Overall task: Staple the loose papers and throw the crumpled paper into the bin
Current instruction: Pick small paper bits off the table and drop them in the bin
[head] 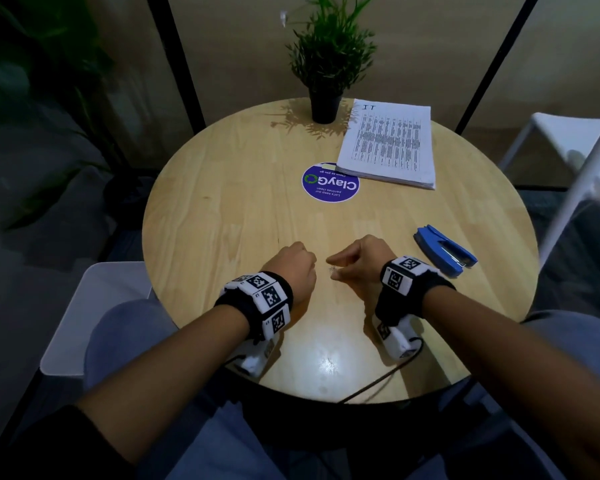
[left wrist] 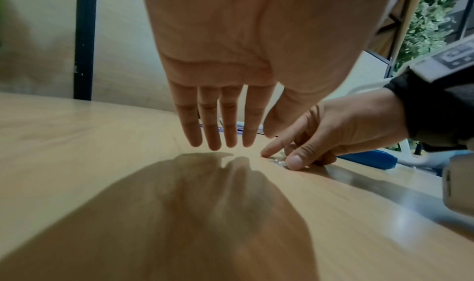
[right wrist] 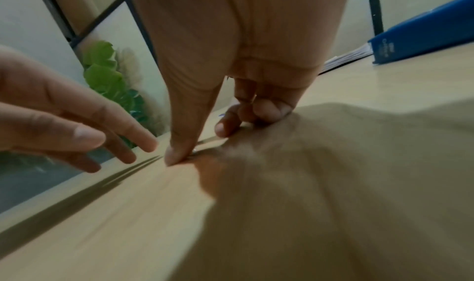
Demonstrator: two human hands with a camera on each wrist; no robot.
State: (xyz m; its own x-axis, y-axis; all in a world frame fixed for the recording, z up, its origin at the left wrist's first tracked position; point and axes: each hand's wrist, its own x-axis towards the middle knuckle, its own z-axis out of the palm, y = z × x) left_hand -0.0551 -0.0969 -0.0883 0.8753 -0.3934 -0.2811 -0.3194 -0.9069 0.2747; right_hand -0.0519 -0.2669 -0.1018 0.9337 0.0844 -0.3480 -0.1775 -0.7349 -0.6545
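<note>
A stack of printed papers (head: 388, 143) lies at the table's far right. The blue stapler (head: 445, 249) lies swung open near the right edge, also visible in the right wrist view (right wrist: 423, 32). At the table's middle, my right hand (head: 347, 265) pinches a small shiny strip of staples (left wrist: 277, 160) against the wood between thumb and forefinger. My left hand (head: 291, 268) hovers just left of it, fingers (left wrist: 215, 127) straight and pointing down at the table, holding nothing. I see no crumpled paper and no bin in these views.
The round wooden table (head: 222, 202) carries a potted plant (head: 326, 102) at the back and a blue round sticker (head: 329, 183) beside the papers. White chairs stand at the left (head: 94, 306) and right (head: 568, 140). Cables trail off the near edge.
</note>
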